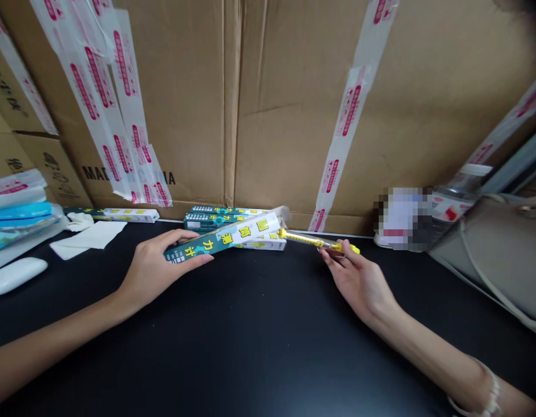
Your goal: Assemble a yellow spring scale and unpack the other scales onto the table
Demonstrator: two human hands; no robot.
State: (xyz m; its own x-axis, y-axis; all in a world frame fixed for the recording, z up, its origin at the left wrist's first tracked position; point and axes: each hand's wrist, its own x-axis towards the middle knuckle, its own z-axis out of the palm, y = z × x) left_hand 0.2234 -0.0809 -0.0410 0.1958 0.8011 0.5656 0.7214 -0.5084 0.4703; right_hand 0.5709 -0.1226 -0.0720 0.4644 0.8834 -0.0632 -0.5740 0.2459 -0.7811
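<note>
My left hand (157,265) is closed around the near end of a long, narrow green-and-white box (227,237) with yellow characters, held tilted above the black table (259,336). My right hand (357,277) pinches a thin yellow and clear tube-shaped instrument (314,241). One end of the instrument sits at the box's open far end. Behind the held box lie two or three similar boxes (220,217) stacked flat against the cardboard.
Large taped cardboard cartons (268,104) wall off the back. At left lie white paper (92,236), another long box (120,215), a white oval object (14,274) and blue-white packages (16,217). At right stand a plastic bottle (456,197) and a beige bag (498,255).
</note>
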